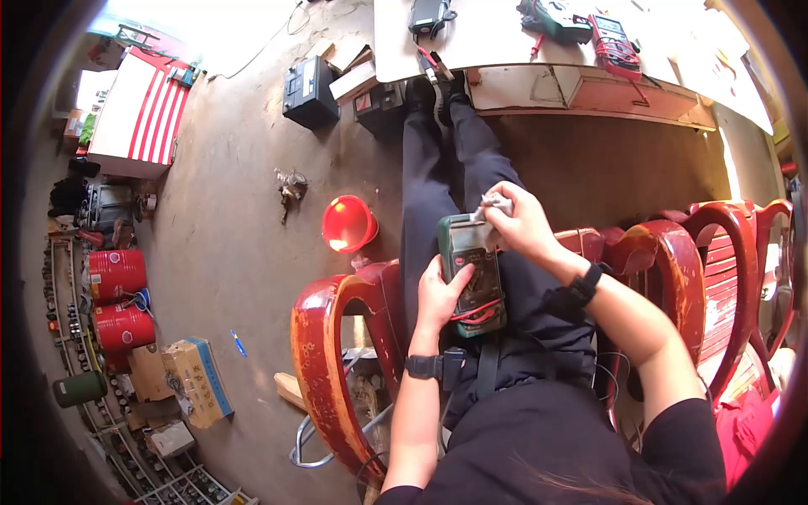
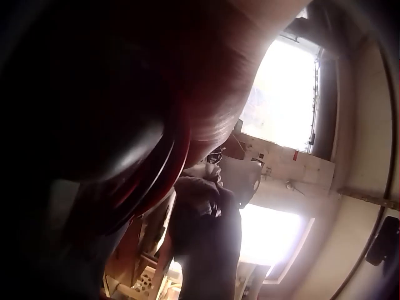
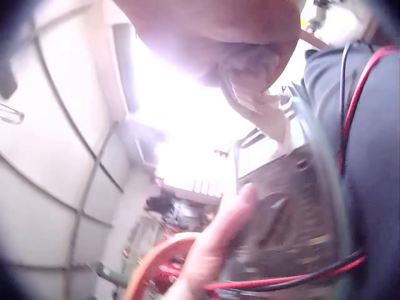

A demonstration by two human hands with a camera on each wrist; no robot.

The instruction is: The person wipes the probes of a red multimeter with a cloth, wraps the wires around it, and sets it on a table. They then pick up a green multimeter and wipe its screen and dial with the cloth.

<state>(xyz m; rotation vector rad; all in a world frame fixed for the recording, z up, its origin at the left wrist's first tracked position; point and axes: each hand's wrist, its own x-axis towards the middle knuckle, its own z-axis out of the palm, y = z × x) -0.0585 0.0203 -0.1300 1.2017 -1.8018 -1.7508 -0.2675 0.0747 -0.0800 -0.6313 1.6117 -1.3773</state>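
On the person's lap in the head view is a multimeter (image 1: 481, 273) in a green case, with red and black leads (image 1: 478, 316) wrapped round its lower end. The left hand (image 1: 439, 295) grips its side, thumb across the front. The right hand (image 1: 518, 220) pinches a crumpled pale cloth or tissue (image 1: 486, 231) at the upper end, by the display. In the right wrist view, the cloth (image 3: 259, 112) hangs from the curled fingers down onto the multimeter (image 3: 281, 212). The left wrist view is mostly dark, with the leads (image 2: 165, 165) close to the palm.
A white table (image 1: 488, 46) ahead bears a red multimeter (image 1: 614, 46) and a green-cased one (image 1: 560, 23). Left of the legs stand a red bucket (image 1: 349, 224) and a black battery (image 1: 310, 93). Red wooden chair arms (image 1: 324, 337) flank the person.
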